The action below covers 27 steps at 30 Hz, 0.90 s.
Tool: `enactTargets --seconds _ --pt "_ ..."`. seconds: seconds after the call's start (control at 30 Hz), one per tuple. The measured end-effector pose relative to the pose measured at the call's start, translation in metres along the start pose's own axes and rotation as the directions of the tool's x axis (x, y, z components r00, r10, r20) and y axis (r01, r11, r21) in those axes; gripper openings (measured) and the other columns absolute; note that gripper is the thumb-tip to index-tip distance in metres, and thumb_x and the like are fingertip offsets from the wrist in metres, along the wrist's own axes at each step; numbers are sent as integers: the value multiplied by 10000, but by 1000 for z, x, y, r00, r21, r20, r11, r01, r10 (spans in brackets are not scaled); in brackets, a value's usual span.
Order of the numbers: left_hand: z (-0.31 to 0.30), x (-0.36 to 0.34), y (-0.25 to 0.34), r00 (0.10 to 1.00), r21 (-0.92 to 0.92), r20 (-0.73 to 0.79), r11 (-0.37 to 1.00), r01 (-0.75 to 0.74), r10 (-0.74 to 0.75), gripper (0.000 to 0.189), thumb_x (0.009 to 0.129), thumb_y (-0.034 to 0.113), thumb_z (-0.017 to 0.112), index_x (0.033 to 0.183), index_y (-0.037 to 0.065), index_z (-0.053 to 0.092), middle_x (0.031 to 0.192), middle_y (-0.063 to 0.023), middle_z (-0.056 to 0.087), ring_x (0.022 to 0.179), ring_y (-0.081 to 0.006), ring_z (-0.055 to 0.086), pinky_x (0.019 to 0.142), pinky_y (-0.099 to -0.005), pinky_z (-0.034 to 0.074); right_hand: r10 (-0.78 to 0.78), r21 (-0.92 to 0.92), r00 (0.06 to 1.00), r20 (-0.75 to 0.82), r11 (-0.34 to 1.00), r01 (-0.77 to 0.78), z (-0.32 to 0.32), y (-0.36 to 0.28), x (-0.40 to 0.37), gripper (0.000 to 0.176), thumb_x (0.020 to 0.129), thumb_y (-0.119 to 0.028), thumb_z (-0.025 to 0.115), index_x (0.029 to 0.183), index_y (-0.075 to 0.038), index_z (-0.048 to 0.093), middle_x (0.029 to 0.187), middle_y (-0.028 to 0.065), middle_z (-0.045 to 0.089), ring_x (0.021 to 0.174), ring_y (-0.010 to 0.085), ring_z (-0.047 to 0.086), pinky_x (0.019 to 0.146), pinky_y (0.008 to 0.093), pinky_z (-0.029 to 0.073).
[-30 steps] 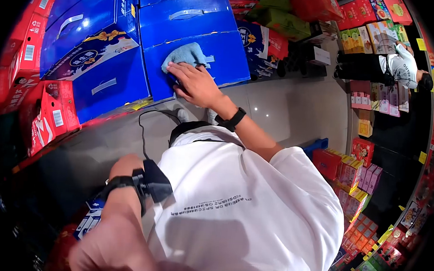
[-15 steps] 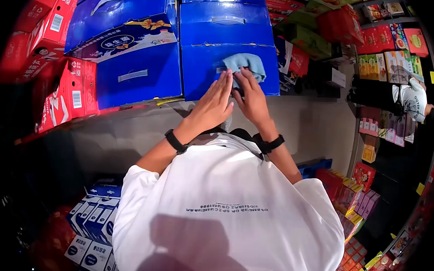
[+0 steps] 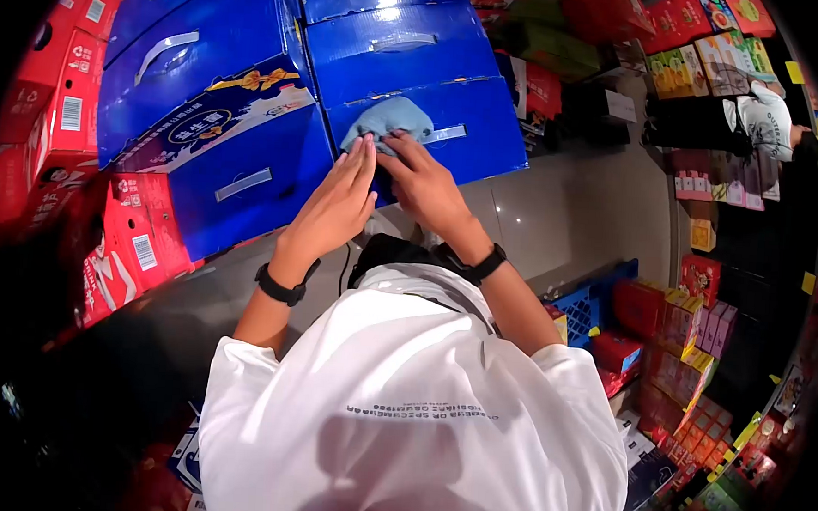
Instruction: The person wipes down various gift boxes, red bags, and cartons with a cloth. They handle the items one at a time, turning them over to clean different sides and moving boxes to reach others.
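Observation:
A light blue cloth, bunched up, lies against the front of a blue carton in the lower row of the stack. My right hand has its bent fingers on the cloth's lower edge, holding it. Beside it, my left hand is stretched out, fingers straight and close together, with the tips touching the cloth's lower left edge. To the right of the cloth the carton's pale handle shows. The palms face down, so the undersides of my fingers are hidden.
More blue cartons with handles are stacked to the left and above. Red drink cartons stand at far left. A blue plastic crate and boxed goods are at right. Another person in a white shirt is by the shelves.
Both hands and the cloth have moved left along the carton front, uncovering its handle. The view has turned and shifted a little.

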<state>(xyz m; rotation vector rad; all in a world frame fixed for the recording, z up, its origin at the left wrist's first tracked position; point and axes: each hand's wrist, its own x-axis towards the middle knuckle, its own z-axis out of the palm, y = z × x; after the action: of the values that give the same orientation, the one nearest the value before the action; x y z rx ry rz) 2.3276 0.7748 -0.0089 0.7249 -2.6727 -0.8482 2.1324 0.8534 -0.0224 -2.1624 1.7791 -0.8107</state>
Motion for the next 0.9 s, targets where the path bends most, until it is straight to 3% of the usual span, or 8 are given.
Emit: enactTargets --seconds 0.13,0.2,0.3,0.4,0.53,0.7,0.8,0.9 --pt "30 9 17 981 -113 31 976 -188 193 806 947 132 578 1550 -71 84 1605 -281 164 1498 -400 187 1214 -474 225 192 100 981 33 976 -194 -21 12 -56 609 669 141 624 1239 -71 609 1348 160 538 1331 396 456 1044 463 452" --pt "41 8 21 981 -101 4 976 -191 192 821 925 128 606 1544 -79 108 1604 -280 169 1498 -406 180 1215 -471 222 192 117 979 70 973 -200 -19 6 -52 649 632 172 598 1239 -58 602 1320 166 538 1332 388 453 1042 455 448" --pt "33 -4 5 991 75 -80 992 -97 103 815 886 118 617 1527 -99 164 1583 -303 213 1476 -406 252 1178 -497 259 91 323 964 249 931 -172 -9 -9 -16 638 610 165 612 1217 -29 588 1311 173 527 1252 384 498 965 411 488" --pt "3 -30 0 994 156 -95 985 75 -60 891 817 57 683 1545 -56 181 1585 -284 233 1462 -386 274 1136 -505 262 -121 306 987 103 948 84 27 -31 12 501 676 79 702 1155 -31 604 1177 129 541 1100 344 569 875 401 524" --pt "-20 -51 -14 990 137 -69 981 136 -127 880 823 85 710 1549 -19 224 1581 -248 276 1439 -390 312 1124 -496 307 -87 173 991 107 983 68 34 -64 21 392 723 37 704 1103 -17 622 1102 117 536 1083 296 586 843 391 542" --pt "-6 -56 -11 998 148 20 988 47 -51 733 878 147 700 1491 -42 346 1573 -273 277 1446 -407 306 1141 -482 307 -180 284 956 233 953 110 16 -43 -18 478 690 141 646 1129 -43 683 1429 145 507 1348 326 480 960 395 529" --pt "17 -37 12 999 112 35 994 -7 3 709 897 173 680 1484 -48 351 1573 -289 262 1450 -425 292 1157 -478 299 -156 250 968 195 963 105 -13 -16 -48 493 670 176 592 1101 -37 698 1363 131 581 1330 334 502 999 400 512" --pt "45 -9 32 989 100 53 985 -140 135 661 924 201 640 1486 -21 371 1575 -264 280 1456 -389 297 1134 -479 301 80 246 984 158 962 -117 -46 21 -76 493 629 205 525 1027 -16 714 1308 117 631 1340 337 500 1037 412 481"
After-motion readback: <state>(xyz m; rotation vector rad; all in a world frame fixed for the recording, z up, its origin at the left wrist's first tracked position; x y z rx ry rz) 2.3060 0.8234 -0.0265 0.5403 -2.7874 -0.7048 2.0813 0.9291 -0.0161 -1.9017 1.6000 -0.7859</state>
